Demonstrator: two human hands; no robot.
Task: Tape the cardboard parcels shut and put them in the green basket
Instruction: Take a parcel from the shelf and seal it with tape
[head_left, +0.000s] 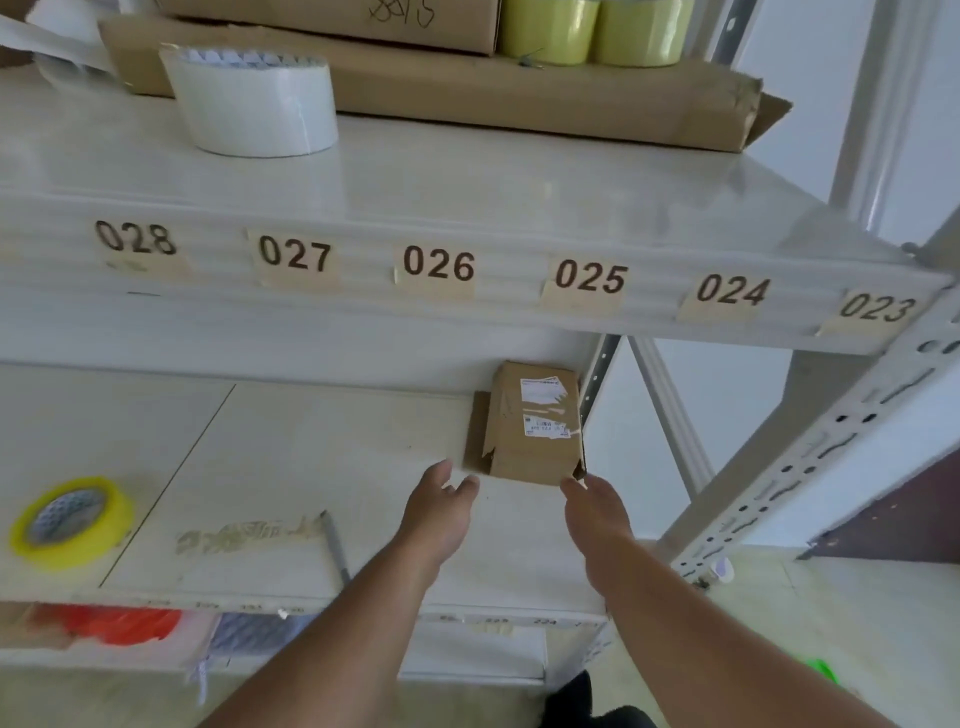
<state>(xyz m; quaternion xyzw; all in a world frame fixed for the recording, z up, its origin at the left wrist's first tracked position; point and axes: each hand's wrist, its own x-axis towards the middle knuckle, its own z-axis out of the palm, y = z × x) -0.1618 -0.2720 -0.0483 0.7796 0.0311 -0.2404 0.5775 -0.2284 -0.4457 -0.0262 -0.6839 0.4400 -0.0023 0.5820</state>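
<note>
Head view: both hands reach toward a small cardboard parcel (535, 423) at centre frame. Left hand (441, 506), fingers loosely spread, holds nothing, tips just short of the parcel's near left corner. Right hand (595, 512), fingers relaxed, tips at the near right corner; contact unclear. Parcel lies on the middle shelf (311, 452), white labels on top, side flap loose. Yellow tape roll (70, 522) at lower left. White tape roll (254, 101) on the upper shelf (467, 171), upper left.
</note>
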